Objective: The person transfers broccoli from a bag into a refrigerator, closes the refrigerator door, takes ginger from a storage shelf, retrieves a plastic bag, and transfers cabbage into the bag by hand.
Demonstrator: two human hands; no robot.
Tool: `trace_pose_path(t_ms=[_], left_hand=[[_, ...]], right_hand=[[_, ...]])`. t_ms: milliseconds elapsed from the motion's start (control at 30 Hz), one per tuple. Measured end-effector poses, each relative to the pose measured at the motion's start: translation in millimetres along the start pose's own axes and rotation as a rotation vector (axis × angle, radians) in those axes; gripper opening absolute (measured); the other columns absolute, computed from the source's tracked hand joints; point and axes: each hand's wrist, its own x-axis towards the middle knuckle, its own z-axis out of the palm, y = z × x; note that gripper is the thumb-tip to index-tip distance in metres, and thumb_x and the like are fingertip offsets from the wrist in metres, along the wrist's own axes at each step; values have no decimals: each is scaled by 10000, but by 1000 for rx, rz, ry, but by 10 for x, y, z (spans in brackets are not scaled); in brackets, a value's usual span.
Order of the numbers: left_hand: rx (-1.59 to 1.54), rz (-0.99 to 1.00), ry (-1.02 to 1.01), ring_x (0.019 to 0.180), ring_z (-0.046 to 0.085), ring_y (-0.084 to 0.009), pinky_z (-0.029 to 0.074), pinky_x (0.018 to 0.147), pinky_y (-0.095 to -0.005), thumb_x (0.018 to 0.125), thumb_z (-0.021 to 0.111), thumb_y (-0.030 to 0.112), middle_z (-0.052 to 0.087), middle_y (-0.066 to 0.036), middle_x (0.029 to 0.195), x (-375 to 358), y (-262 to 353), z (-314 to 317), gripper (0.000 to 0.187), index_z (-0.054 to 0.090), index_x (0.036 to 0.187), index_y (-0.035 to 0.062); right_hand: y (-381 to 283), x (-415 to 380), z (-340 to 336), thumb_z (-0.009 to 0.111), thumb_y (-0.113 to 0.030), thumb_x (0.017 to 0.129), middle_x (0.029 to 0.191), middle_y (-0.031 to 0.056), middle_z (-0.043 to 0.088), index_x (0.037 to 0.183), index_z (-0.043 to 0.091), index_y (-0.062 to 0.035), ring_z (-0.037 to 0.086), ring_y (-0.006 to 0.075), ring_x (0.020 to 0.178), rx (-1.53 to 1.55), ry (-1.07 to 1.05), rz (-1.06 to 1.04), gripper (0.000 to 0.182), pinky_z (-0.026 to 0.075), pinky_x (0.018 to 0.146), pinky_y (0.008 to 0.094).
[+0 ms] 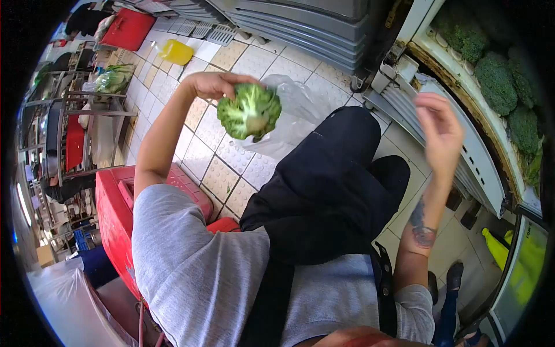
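My left hand (215, 85) is closed on the edge of a green broccoli head (250, 113), its pale cut stem facing up toward me. A clear plastic bag (298, 107) spreads out beside and behind the broccoli, over the floor near my knee. My right hand (442, 124) is raised on the other side, fingers loosely bent and apart from the thumb, with nothing visible in it. It is nearest to the open cold cabinet, where several broccoli heads (496, 81) lie.
The cabinet's worn frame (451, 61) curves along the right. Grey stacked panels (300, 37) stand ahead. A yellow jug (175, 52) and a red container (128, 29) are on the tiled floor (231, 153). A red box (115, 214) and shelving (101, 113) stand at left; another person's shoe (455, 276) shows lower right.
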Motion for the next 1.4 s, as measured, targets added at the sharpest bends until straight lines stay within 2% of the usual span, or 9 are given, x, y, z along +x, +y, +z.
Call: trace_pose_path(t_ms=[333,467,600,767,900,1033,1167,1300,1400], left_hand=[[-5,765,269,1243,407,-204,323,1041,-320,673,616,78,421,-116,1355,264,1054,993,818,268,1411,25],[-69,779,235,1292,356,-250,398,971,-389,850,595,337,358,-141,1400,432,1296,1542,770,179,1439,69],[526,377,-60,1157,512,-281,388,993,-400,849,547,203,578,-170,1187,477,706,877,338,599,1093,-25],[823,-277,-96,929,611,-212,495,776,-331,843,557,206,640,-108,1081,1033,-1127,184,299,636,1099,74],[1127,170,486,907,618,-342,497,777,-410,769,641,172,632,-212,1016,1713,-2149,-334,367,596,1080,-19],[1266,-45,610,954,581,-411,466,810,-450,763,603,225,607,-270,1002,2142,-2042,-402,361,606,1005,-43],[1172,-60,749,915,598,-406,473,775,-453,775,586,255,614,-289,939,2339,-1825,-565,348,629,896,-68],[1004,-56,749,821,625,-398,494,724,-435,757,619,219,623,-294,859,2559,-1970,-933,332,629,848,-101],[185,-314,395,706,670,-301,542,623,-366,818,615,197,668,-193,833,2799,-2134,-978,303,634,827,-105]], right_hand=[[-101,-173,1298,741,-255,754,1229,99,500,1363,274,-51,522,260,1122,1295,-191,216,794,526,818,403],[157,-76,619,673,-110,786,1197,87,524,1321,349,-115,569,246,1040,1550,-157,146,625,513,835,418],[-67,-137,-503,683,-247,779,1195,95,541,1296,403,-49,549,228,1072,1057,310,-34,620,486,883,392],[-604,412,-1813,674,-8,760,1101,124,553,1274,372,19,589,233,949,273,1165,-292,597,526,725,356],[-208,881,-2510,779,-130,704,1190,182,463,1316,288,2,519,271,1019,-133,1297,-425,796,470,794,340],[-47,1177,-2342,791,-198,705,1224,169,372,1274,308,-8,408,250,1118,-384,1268,-636,770,326,974,371],[-42,1430,-2354,776,-203,721,1202,148,474,1257,360,-22,498,233,1067,-713,1178,-619,702,409,904,375],[-337,1419,-2419,752,-88,684,1025,163,598,1179,422,-43,600,283,949,-487,1071,-481,596,479,817,354],[-402,1407,-2359,737,-13,673,1007,165,593,1161,379,-49,600,269,947,-598,1059,-436,606,477,796,348]])
